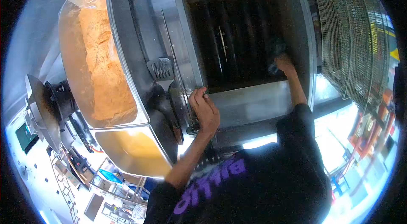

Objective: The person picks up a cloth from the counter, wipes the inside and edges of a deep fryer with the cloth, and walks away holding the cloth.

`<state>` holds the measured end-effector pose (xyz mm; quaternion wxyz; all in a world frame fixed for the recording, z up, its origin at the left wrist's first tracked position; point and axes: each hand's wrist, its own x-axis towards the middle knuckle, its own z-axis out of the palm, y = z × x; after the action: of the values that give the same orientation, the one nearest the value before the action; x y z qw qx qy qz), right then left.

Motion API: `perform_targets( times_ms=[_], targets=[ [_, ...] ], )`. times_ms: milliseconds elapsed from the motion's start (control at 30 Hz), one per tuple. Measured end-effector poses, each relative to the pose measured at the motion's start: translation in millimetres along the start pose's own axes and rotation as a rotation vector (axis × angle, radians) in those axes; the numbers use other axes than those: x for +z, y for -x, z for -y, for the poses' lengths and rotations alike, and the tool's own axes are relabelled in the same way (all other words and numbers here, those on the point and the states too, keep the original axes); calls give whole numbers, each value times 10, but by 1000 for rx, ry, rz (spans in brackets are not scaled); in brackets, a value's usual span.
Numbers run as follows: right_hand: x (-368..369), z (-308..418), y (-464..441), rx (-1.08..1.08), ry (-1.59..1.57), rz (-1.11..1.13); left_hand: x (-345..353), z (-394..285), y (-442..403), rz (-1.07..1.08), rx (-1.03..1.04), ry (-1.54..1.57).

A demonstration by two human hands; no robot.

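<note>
My right hand (284,63) is down inside a dark, deep fryer vat (250,103), near its right wall. It grips a crumpled, grey-blue cloth (277,48), blurred in the shadow. Near the vat's front left corner is my left hand (205,111), its fingers loosely bent and holding nothing I can see. Beside that hand, a long thin metal rod (174,50) leans along the left side. A slotted turner (162,71) with a dark handle lies just left of the rod.
On the left stands a metal pan (121,60) of orange-brown powder with a plastic bag at its far end. A second pan (131,149) with a yellowish interior sits in front of it. Wire fryer baskets (347,33) rise on the right, past the vat's wall.
</note>
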<state>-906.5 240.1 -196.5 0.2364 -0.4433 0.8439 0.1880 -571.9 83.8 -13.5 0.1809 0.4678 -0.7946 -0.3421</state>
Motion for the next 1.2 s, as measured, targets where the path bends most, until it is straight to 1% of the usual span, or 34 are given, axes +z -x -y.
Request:
perform_targets(
  times_ms=[33,67,100,133,200,233,300,333,400,433,500,533,600,633,700,767,833,900,967,1000,1067,1167,1200],
  targets=[
    [-383,109,80,178,-211,-41,1,-3,-6,0,2,-3],
    [-888,303,299,355,-473,-124,0,-12,-5,18,-56,46],
    [-1256,435,385,441,-615,-246,-4,-12,2,37,-114,92],
    [-1502,509,326,455,-690,-377,-12,-1,10,42,-113,83],
    [-1406,462,-82,239,-471,-591,-5,12,9,51,-84,60],
    [-1340,436,-337,241,-476,-591,-3,4,11,52,-81,56],
    [-1225,415,-830,1,197,-801,-16,-16,15,41,-74,51],
    [-1235,417,-975,-3,187,-801,-17,-10,13,39,-75,41],
    [-1271,423,-1236,61,182,-517,-11,19,-2,43,16,-91],
    [-1395,450,-1301,48,173,-504,-29,26,-10,49,1,-104],
    [-1744,467,-1296,83,-56,14,-35,-12,-8,81,-29,-74],
    [-1762,450,-1295,86,-51,10,-16,-17,-6,79,-27,-68],
    [-1798,459,-1277,94,-245,168,-3,-21,-1,32,-49,-20],
    [-1755,463,-1252,91,-239,160,-7,-29,-10,24,-48,-16],
    [-1644,471,-1081,80,-247,214,-30,-42,-10,48,-46,-31],
    [-2182,466,-504,6,-380,288,-32,-59,-40,35,-29,-17],
    [-2248,217,-154,12,-413,40,-56,-62,-14,39,-21,-12],
    [-2296,-56,148,36,-534,-195,-47,-66,-23,59,-79,33],
    [-2566,-125,478,18,-649,-293,-30,-51,-14,32,-44,32],
    [-2674,-112,594,19,-645,-299,-21,-41,-16,4,-13,22],
    [-2813,-41,733,-154,-916,-421,-24,-31,-16,8,-1,12],
    [-2552,-32,540,-142,-832,-412,-41,-47,-16,26,-9,-8],
    [-2281,-108,342,-147,-834,-412,-46,-50,-21,40,-25,-13]
  ],
)
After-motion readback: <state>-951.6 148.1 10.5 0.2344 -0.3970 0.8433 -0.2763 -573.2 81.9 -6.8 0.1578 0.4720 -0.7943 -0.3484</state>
